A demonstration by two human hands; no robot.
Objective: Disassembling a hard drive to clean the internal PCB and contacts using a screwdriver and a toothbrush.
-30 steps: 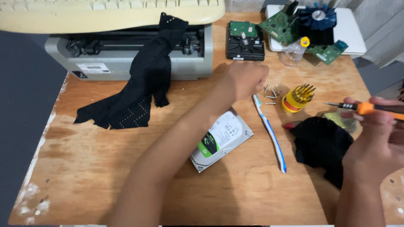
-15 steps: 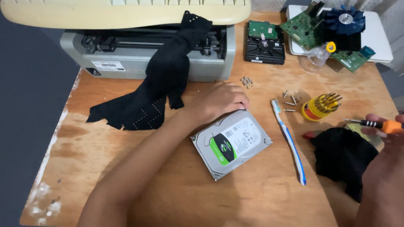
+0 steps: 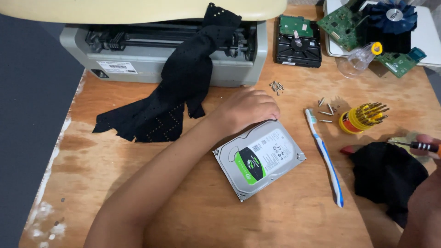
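Observation:
A silver hard drive [image 3: 259, 158] with a green and white label lies tilted on the wooden table [image 3: 138, 183]. My left hand [image 3: 248, 110] rests curled on its far edge, fingers closed over the top corner. At the right edge of the frame, my right hand [image 3: 429, 144] holds a small screwdriver [image 3: 415, 145] with a black and orange handle, just above a black cloth [image 3: 388, 177]. Between the drive and the cloth lies a blue and white toothbrush [image 3: 325, 156].
A grey printer [image 3: 138, 59] draped with a black perforated cloth [image 3: 179, 96] fills the back left. A second opened hard drive [image 3: 297, 41], circuit boards with a blue fan [image 3: 390, 18], a yellow bit holder [image 3: 360, 118] and loose screws [image 3: 276, 86] lie at the back right.
My left hand drew back from the bit holder area to the drive's far edge. The view shifted, so everything sits further right and lower in frame.

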